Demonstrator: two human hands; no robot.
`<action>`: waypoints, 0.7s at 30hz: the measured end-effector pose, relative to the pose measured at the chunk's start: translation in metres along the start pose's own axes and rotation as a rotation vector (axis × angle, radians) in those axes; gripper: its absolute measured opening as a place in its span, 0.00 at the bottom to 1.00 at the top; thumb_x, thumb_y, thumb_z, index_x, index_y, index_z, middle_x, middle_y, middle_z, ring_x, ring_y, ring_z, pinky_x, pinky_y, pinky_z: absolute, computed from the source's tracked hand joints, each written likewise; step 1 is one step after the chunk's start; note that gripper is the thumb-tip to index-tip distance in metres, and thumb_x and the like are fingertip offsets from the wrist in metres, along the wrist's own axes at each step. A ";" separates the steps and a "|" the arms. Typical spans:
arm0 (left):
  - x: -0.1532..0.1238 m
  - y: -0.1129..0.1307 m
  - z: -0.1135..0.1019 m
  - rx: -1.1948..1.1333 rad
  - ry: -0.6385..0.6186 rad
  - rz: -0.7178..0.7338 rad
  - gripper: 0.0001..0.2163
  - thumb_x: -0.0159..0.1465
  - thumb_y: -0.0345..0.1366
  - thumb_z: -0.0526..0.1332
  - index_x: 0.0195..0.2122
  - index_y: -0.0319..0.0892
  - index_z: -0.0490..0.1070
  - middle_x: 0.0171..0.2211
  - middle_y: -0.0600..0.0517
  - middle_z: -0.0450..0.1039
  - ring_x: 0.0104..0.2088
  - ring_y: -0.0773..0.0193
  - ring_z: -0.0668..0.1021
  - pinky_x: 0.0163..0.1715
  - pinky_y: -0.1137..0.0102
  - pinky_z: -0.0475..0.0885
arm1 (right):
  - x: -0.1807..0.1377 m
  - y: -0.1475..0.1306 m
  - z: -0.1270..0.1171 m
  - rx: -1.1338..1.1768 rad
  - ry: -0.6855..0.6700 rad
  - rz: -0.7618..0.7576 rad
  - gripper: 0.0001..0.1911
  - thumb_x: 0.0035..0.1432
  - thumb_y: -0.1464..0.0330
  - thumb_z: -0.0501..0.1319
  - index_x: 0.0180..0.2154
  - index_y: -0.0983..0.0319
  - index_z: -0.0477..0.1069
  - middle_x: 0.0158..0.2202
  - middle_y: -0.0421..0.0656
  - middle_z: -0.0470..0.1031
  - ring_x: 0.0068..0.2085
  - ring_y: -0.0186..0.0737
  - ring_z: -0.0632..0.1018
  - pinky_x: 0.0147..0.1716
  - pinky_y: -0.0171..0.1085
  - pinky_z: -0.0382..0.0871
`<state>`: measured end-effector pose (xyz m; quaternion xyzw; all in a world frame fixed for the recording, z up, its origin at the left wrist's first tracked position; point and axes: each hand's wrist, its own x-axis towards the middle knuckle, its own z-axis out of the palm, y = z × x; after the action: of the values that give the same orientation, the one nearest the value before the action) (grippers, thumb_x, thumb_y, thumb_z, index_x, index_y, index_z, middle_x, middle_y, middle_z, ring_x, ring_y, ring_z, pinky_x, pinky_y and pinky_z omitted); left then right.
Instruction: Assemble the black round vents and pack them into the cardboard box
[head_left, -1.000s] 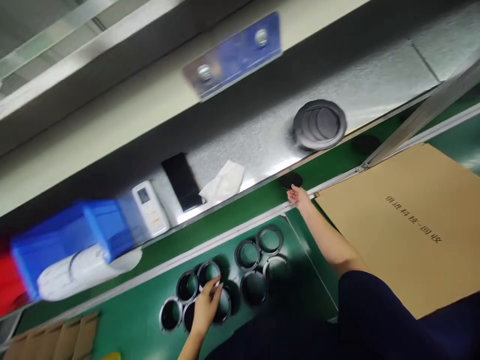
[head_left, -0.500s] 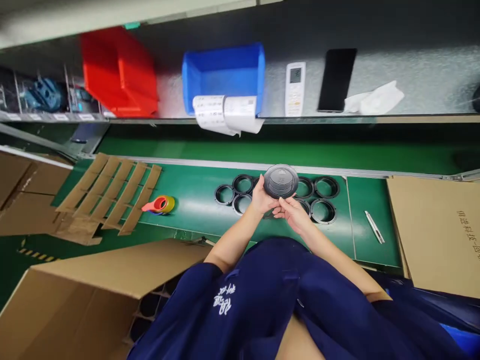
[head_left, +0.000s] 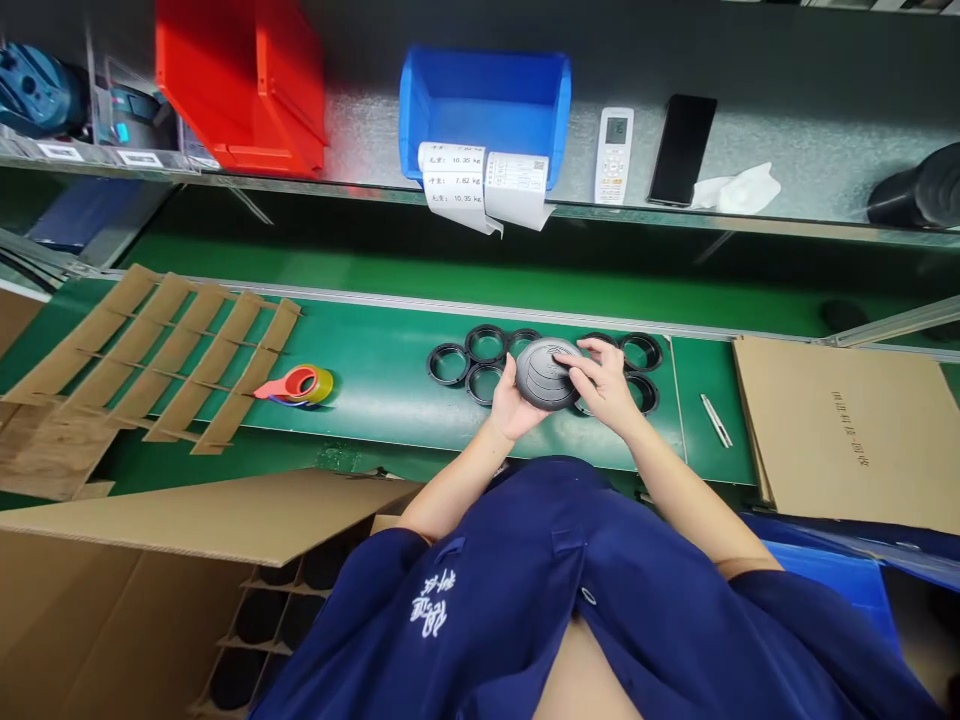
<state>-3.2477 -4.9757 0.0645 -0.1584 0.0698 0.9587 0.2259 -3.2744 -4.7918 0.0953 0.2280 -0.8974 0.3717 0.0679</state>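
A: What's in hand?

B: Round black vent (head_left: 543, 380), apparently moulded plastic, matte; domed face scored with curved grooves. Centre of frame, held above the smooth green workbench (head_left: 375, 405).

A: Fingers?

B: Left hand (head_left: 519, 410) grips it from below, thumb up along the left edge; remaining fingers mostly hidden underneath. Right hand (head_left: 606, 388) is loosely spread, index fingertip resting on the vent's face, the others slightly bent, clasping nothing that I can make out. Where its thumb sits, I cannot tell.

A: Behind the hands?

B: Black rings (head_left: 449, 381), hollow, thin-walled, bunched on the bench to either side; several partly covered by vent and hands.

A: Left of frame?

B: Cardboard divider (head_left: 163, 355), brown strips slotted into a lattice. Near it, an orange-red tape dispenser (head_left: 279, 387) carrying yellow tape (head_left: 325, 386). Lower left, an open corrugated carton (head_left: 210, 515), dark round pieces (head_left: 259, 615) in its cells.

A: Right?

B: Slim pale utility knife (head_left: 716, 420), lying aslant; then flat stacked cardboard (head_left: 900, 430), printed characters on top.

A: Upper part?

B: Mottled metal shelf (head_left: 360, 130). Red plastic bin (head_left: 292, 100), blue plastic bin (head_left: 487, 110) with printed paper labels (head_left: 454, 185) curling over the shelf edge, white remote (head_left: 613, 165), glossy black phone (head_left: 682, 150), crumpled tissue (head_left: 746, 190) just beside it.
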 end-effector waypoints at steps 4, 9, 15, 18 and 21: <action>-0.002 -0.019 0.010 0.027 0.036 0.026 0.29 0.74 0.56 0.48 0.61 0.39 0.71 0.59 0.41 0.76 0.65 0.47 0.72 0.69 0.47 0.61 | -0.001 0.022 -0.003 -0.113 -0.069 -0.081 0.26 0.74 0.52 0.47 0.58 0.49 0.78 0.65 0.48 0.61 0.65 0.55 0.60 0.68 0.60 0.56; 0.009 -0.042 0.022 0.103 0.056 0.069 0.25 0.75 0.52 0.50 0.57 0.37 0.73 0.54 0.40 0.79 0.60 0.48 0.77 0.68 0.48 0.62 | -0.005 0.048 -0.013 0.030 -0.108 -0.026 0.36 0.73 0.45 0.40 0.54 0.54 0.81 0.62 0.51 0.65 0.65 0.56 0.61 0.68 0.60 0.55; 0.028 -0.068 0.035 0.147 0.012 0.061 0.33 0.73 0.60 0.46 0.64 0.39 0.68 0.60 0.35 0.74 0.62 0.43 0.75 0.66 0.44 0.62 | 0.001 0.068 -0.043 0.419 -0.119 0.148 0.36 0.72 0.42 0.42 0.51 0.54 0.81 0.61 0.48 0.70 0.65 0.50 0.67 0.70 0.55 0.58; 0.035 -0.078 0.042 0.161 0.010 0.051 0.36 0.72 0.62 0.45 0.66 0.37 0.66 0.61 0.33 0.72 0.64 0.41 0.73 0.65 0.43 0.63 | 0.002 0.079 -0.056 0.555 -0.040 0.177 0.33 0.72 0.43 0.45 0.49 0.54 0.81 0.58 0.46 0.72 0.64 0.47 0.70 0.70 0.51 0.59; 0.042 -0.085 0.047 0.159 0.029 0.052 0.36 0.72 0.62 0.45 0.66 0.35 0.65 0.61 0.32 0.72 0.64 0.40 0.73 0.65 0.42 0.64 | 0.000 0.089 -0.062 0.555 -0.043 0.165 0.33 0.73 0.44 0.43 0.51 0.53 0.81 0.58 0.46 0.72 0.64 0.47 0.70 0.70 0.51 0.59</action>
<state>-3.2575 -4.8736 0.0896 -0.1521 0.1529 0.9532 0.2119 -3.3182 -4.6929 0.0828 0.1719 -0.7781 0.6024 -0.0466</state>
